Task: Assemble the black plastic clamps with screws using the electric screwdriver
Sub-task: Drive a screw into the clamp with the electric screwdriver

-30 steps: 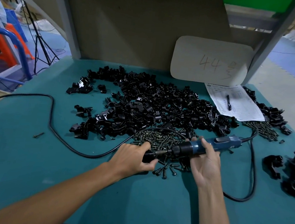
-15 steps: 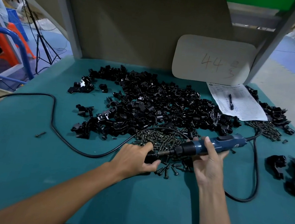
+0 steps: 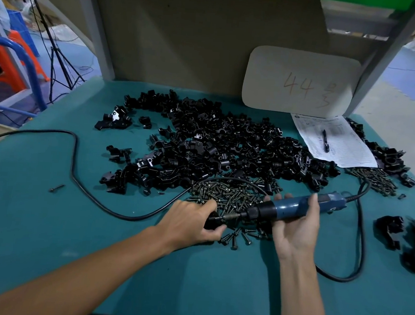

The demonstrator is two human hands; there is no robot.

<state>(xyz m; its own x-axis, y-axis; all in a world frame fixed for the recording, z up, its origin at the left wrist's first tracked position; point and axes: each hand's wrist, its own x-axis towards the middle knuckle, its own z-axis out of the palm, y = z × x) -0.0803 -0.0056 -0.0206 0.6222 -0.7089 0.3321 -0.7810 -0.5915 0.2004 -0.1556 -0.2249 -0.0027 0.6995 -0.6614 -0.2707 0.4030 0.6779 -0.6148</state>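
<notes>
My right hand (image 3: pixel 295 226) grips the blue electric screwdriver (image 3: pixel 297 208), which lies nearly level with its bit pointing left. My left hand (image 3: pixel 191 222) holds a black plastic clamp (image 3: pixel 212 223) on the green table, and the bit tip meets that clamp. Just behind both hands lies a heap of dark screws (image 3: pixel 226 193). A big pile of black clamp parts (image 3: pixel 222 146) covers the table's middle. How the screw sits in the clamp is hidden by my fingers.
The screwdriver's black cable (image 3: pixel 80 179) loops across the left of the table and again at the right (image 3: pixel 357 256). Finished-looking clamps (image 3: pixel 413 238) sit at the right edge. A paper sheet with a pen (image 3: pixel 334 142), a second screw heap (image 3: pixel 378 179) and a lone screw (image 3: pixel 56 188) also lie here.
Both hands and the screwdriver stay almost where they were; the tool has tilted very slightly, with its rear end a little higher.
</notes>
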